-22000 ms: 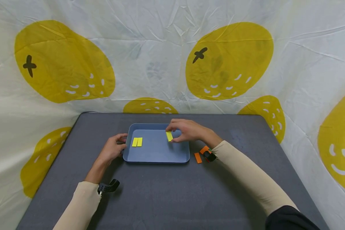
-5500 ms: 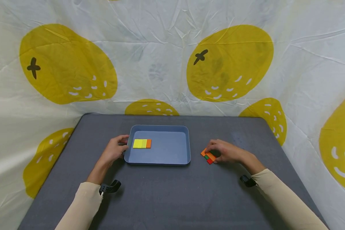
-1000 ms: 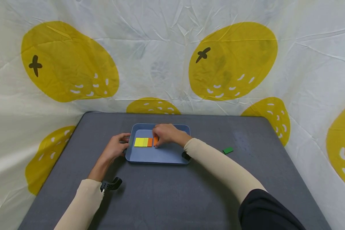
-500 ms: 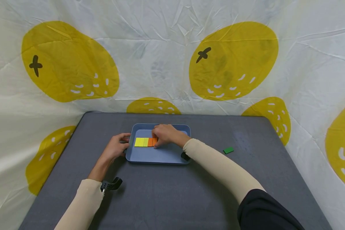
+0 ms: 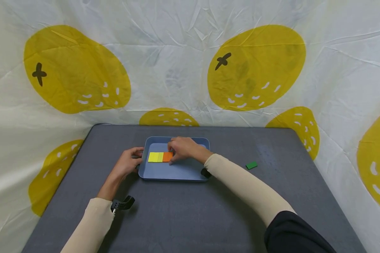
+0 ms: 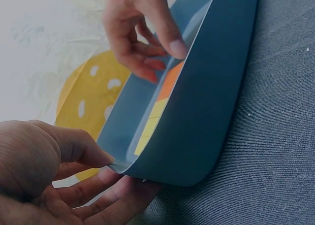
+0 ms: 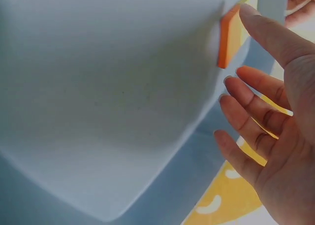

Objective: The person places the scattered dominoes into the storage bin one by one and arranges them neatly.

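Note:
A row of yellow tiles (image 5: 155,157) and orange tiles (image 5: 167,157) lies on the left half of the shallow blue tray (image 5: 177,173). My right hand (image 5: 184,148) is over the tray at the row's right end. Its thumb is by the near end of the last orange tile, its fingers by the far end. The right wrist view shows the fingers spread and loosely bent, with a gap to the tile's orange side (image 7: 224,43). My left hand (image 5: 126,161) pinches the tray's left rim, thumb (image 6: 96,153) on top and fingers underneath.
One green tile (image 5: 251,165) lies on the grey table (image 5: 183,214), right of the tray. A white curtain with yellow fruit prints (image 5: 256,66) hangs behind the table. The right forearm sleeve (image 5: 247,186) crosses the tray's right front corner.
More tiles have joined the row since the oldest frame. In the last second, the final orange tile moved left against the other one, and my right fingers loosened. My left hand stayed at the rim.

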Demonstrator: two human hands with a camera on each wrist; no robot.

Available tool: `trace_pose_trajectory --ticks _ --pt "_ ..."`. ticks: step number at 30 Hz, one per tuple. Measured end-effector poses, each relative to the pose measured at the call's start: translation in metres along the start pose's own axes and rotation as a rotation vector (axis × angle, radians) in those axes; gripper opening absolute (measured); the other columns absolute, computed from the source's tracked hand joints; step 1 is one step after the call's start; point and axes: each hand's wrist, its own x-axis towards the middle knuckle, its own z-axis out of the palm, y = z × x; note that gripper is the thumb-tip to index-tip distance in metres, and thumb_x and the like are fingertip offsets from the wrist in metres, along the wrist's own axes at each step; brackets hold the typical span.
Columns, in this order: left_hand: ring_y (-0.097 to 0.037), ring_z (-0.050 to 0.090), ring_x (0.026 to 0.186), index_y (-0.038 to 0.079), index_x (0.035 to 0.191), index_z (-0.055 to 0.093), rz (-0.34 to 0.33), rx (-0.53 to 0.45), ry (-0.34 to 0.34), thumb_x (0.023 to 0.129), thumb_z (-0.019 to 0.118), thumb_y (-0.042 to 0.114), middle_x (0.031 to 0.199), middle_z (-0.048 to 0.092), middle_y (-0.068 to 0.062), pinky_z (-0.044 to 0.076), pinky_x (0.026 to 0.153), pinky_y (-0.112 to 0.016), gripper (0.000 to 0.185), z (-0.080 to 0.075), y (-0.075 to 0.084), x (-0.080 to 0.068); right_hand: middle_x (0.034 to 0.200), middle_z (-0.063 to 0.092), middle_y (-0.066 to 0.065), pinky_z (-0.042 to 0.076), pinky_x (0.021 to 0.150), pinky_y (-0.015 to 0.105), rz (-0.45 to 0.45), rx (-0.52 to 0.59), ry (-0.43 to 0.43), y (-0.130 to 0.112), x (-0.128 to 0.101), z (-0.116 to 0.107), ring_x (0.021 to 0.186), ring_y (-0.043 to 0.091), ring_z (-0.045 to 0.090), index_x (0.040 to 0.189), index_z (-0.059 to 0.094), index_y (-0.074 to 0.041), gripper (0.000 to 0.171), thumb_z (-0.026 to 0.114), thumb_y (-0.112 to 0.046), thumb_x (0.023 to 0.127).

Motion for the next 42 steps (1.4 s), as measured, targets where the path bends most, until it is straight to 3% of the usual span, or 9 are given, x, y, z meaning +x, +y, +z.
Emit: trace_pose_trajectory --ticks 14,23,30,42 --pt "-0.038 0.056 0.117 0.005 0.154 0.042 -0.011 -0.014 -0.003 0.101 0.053 0.003 0.141 0.049 -0.027 0.060 0.074 -0.042 0.054 0.000 0.001 -0.001 0.110 0.065 0.000 0.053 0.080 0.033 0.017 0.174 0.095 0.009 -0.032 -0.013 0.096 0.015 0.061 0.121 0.071 -0.013 0.034 0.071 -0.036 0.095" --pt "-0.039 0.055 0.118 0.005 0.154 0.042 -0.008 -0.011 -0.004 0.101 0.053 0.003 0.141 0.049 -0.027 0.059 0.074 -0.041 0.054 -0.001 0.001 0.000 0.109 0.066 0.000 0.052 0.081 0.034 -0.017 0.290 0.135 0.016 -0.055 -0.027 0.098 0.018 0.064 0.121 0.071 -0.014 0.031 0.076 -0.025 0.092" --pt "-0.039 0.054 0.120 0.005 0.153 0.042 -0.020 -0.017 -0.006 0.100 0.053 0.001 0.142 0.048 -0.026 0.060 0.075 -0.043 0.055 0.000 0.002 0.001 0.120 0.069 0.009 0.054 0.090 0.038 -0.091 0.401 0.173 0.030 -0.075 -0.031 0.101 0.022 0.067 0.122 0.069 -0.010 0.034 0.078 -0.014 0.090" --pt "-0.039 0.057 0.115 0.003 0.152 0.043 0.013 -0.039 -0.019 0.098 0.052 0.001 0.140 0.050 -0.028 0.059 0.066 -0.039 0.055 0.000 0.001 -0.001 0.115 0.069 0.006 0.053 0.092 0.044 -0.083 0.432 0.203 0.050 -0.111 -0.028 0.101 0.025 0.066 0.120 0.070 -0.011 0.033 0.079 -0.013 0.089"
